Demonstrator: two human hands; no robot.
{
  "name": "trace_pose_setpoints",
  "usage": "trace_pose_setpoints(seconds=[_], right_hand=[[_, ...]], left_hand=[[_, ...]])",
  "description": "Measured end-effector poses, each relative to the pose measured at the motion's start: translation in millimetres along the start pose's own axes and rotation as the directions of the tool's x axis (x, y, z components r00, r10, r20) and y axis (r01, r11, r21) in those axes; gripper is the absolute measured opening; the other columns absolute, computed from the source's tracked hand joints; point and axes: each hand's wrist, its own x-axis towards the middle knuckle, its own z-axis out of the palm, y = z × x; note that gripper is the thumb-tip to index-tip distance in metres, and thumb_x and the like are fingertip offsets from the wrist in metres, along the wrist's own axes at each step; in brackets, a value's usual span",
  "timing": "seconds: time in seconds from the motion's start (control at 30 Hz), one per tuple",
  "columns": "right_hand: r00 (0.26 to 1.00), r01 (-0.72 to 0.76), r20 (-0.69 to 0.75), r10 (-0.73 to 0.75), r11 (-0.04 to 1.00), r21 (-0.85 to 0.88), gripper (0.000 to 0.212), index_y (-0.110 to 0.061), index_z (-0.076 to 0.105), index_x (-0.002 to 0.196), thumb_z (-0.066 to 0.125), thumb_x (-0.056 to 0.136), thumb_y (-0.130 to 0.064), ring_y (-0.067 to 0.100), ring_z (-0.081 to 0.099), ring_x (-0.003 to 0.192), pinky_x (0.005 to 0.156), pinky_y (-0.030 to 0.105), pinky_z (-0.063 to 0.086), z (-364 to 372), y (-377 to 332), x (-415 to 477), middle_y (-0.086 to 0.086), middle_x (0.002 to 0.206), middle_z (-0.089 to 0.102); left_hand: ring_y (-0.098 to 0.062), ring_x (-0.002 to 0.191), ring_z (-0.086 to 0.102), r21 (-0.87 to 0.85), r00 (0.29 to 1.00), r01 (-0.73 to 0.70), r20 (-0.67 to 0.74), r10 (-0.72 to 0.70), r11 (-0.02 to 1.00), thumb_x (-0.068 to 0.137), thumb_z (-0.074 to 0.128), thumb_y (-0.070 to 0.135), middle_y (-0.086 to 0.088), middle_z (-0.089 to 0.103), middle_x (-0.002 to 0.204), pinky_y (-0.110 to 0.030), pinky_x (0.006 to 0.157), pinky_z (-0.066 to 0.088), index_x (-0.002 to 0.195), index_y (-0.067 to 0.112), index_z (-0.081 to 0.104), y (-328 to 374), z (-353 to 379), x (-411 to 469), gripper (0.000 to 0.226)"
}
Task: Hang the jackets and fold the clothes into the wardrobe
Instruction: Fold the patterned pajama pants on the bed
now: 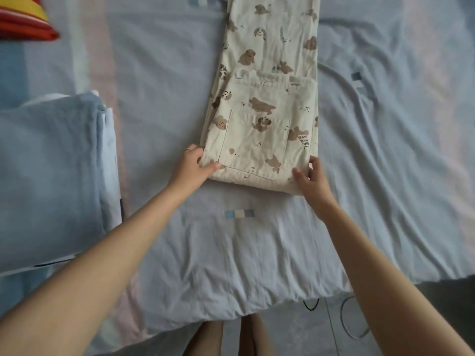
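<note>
Bed (257, 240), trousers (262, 134) (left hand (195, 168), right hand (313, 181) gripping)

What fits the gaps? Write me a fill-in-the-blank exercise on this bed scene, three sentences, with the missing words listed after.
1. The cream trousers, held by the left grip and the right grip, are printed with brown ____.
2. One finger of the left grip wears a ____.
3. The folded blue cloth lies on the bed to the ____ of the trousers.
Missing words: dogs; ring; left.
</note>
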Motion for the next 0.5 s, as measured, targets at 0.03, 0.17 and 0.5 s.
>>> trace_pose_setpoints(seconds=[0.03,0.17,0.5], right_hand=[[1.000,-0.001,0.015,0.001,1.000,-0.003,0.022,-0.020,0.041,0.116,0.052,0.097,-0.018,0.020,0.062,0.089,0.086,0.044,0.051,-1,0,1,0.008,0.111,0.063],[0.999,-0.042,0.012,0.042,0.999,0.031,0.032,-0.019,0.040,0.121,0.057,0.095,-0.025,0.017,0.064,0.091,0.086,0.041,0.054,2,-2,-1,0.009,0.112,0.063],[0.985,-0.165,0.032,0.167,0.986,-0.038,0.053,-0.012,0.039,0.132,0.066,0.088,-0.024,0.019,0.061,0.102,0.074,0.033,0.053,-5,-8,-5,0.003,0.121,0.057]], left_hand=[[-0.008,0.061,0.036,-0.011,1.000,-0.010,0.004,0.010,1.000,0.078,0.076,0.016,0.005,0.036,0.073,-0.015,0.054,0.029,0.060,0.018,0.038,-1,0,-1,0.042],[-0.023,0.078,0.052,-0.077,0.999,0.048,-0.002,-0.049,0.996,0.076,0.070,0.034,-0.011,0.055,0.090,-0.033,0.069,0.041,0.090,0.011,0.052,-10,1,-9,0.032],[-0.021,0.081,0.046,0.030,0.988,0.140,-0.069,-0.138,0.990,0.097,0.049,0.030,0.001,0.048,0.076,-0.025,0.063,0.025,0.097,0.011,0.043,11,-12,-12,0.020]])
